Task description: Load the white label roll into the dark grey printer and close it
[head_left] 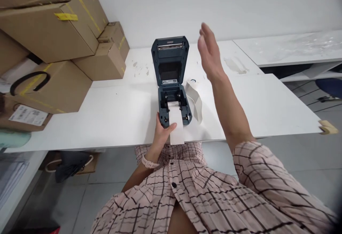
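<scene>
A dark blue label printer stands on the white table with its lid swung up and back. A white strip of label paper runs out of its front and over the table edge. My left hand grips the printer's front left corner, thumb pressing on the paper strip. My right hand hovers in the air to the right of the raised lid, fingers stretched out and holding nothing. A loose roll of label paper lies just right of the printer.
Several cardboard boxes are stacked on the table's left side. A second white table adjoins at the right rear. A bag lies on the floor under the table.
</scene>
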Action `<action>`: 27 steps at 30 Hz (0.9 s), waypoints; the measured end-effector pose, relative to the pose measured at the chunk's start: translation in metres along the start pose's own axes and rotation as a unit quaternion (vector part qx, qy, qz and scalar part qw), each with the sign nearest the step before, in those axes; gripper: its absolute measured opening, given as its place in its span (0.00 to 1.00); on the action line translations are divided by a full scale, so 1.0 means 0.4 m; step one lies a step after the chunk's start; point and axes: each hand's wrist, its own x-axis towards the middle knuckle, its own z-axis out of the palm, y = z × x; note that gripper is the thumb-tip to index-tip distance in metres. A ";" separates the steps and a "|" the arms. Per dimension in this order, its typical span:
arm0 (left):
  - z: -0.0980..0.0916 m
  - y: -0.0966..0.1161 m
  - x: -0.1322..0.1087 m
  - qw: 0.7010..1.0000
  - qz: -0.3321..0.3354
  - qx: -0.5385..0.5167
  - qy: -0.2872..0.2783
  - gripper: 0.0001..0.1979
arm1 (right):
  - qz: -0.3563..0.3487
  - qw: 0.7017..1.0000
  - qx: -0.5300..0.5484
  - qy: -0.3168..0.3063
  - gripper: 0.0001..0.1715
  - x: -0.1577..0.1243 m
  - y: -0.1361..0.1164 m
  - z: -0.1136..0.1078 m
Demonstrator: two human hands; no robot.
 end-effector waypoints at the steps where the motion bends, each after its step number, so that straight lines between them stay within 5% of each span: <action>1: 0.005 -0.004 -0.020 1.000 -0.007 -0.008 0.001 0.64 | 0.034 0.999 0.023 -0.005 0.38 0.066 0.028 0.026; 4: -0.002 -0.019 -0.049 0.999 -0.020 -0.031 0.004 0.67 | 0.113 0.989 0.091 -0.028 0.45 0.164 0.054 0.089; 6: -0.020 -0.025 -0.051 0.999 -0.026 -0.039 0.013 0.64 | 0.092 0.992 0.088 -0.008 0.45 0.125 0.020 0.107; 12: -0.061 0.011 -0.022 0.996 0.013 -0.039 0.078 0.47 | -0.059 0.996 -0.024 0.070 0.23 -0.283 -0.100 0.116; 16: -0.029 0.051 0.021 0.996 0.046 -0.028 0.078 0.49 | -0.035 0.997 -0.031 0.068 0.13 -0.478 -0.082 0.147; 22: 0.012 0.041 0.052 0.998 0.013 -0.027 0.053 0.52 | 0.053 0.993 -0.065 0.085 0.13 -0.537 -0.027 0.174; 27: 0.010 0.049 0.054 0.997 0.069 -0.013 0.030 0.42 | 0.087 0.996 -0.024 0.020 0.30 -0.549 0.023 0.177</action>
